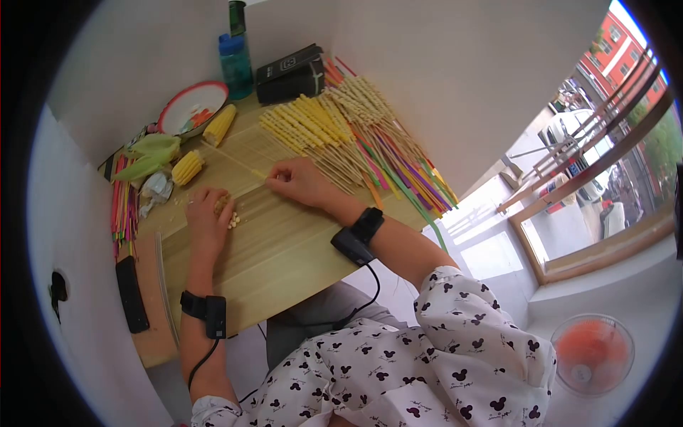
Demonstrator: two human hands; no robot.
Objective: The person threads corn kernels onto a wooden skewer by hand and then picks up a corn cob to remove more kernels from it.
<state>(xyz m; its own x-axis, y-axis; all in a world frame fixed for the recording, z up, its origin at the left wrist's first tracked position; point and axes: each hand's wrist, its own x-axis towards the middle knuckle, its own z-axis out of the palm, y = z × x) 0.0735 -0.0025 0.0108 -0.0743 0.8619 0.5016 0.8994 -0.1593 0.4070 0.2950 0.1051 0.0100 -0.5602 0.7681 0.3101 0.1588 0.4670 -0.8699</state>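
Note:
My left hand [208,222] rests on the wooden table with its fingers curled around a small tan, rough-looking lump [222,205]. Several pale kernel-like bits [234,220] lie beside those fingers. To the right, my right hand [299,181] is closed in a pinch near the table top. From its fingertips a thin, pale yellow stick [242,164] stretches up and to the left. A short piece of corn on the cob [188,168] lies beyond my left hand, and a longer corn cob [220,126] sits farther back.
Corn husks [151,158] and a crumpled plastic wrapper [156,189] lie at left, near colourful strips [124,213]. A red-rimmed bowl [163,116], a blue bottle [235,71] and a black box [290,77] stand behind. Rows of yellow-wrapped sticks [306,124] cover the right side.

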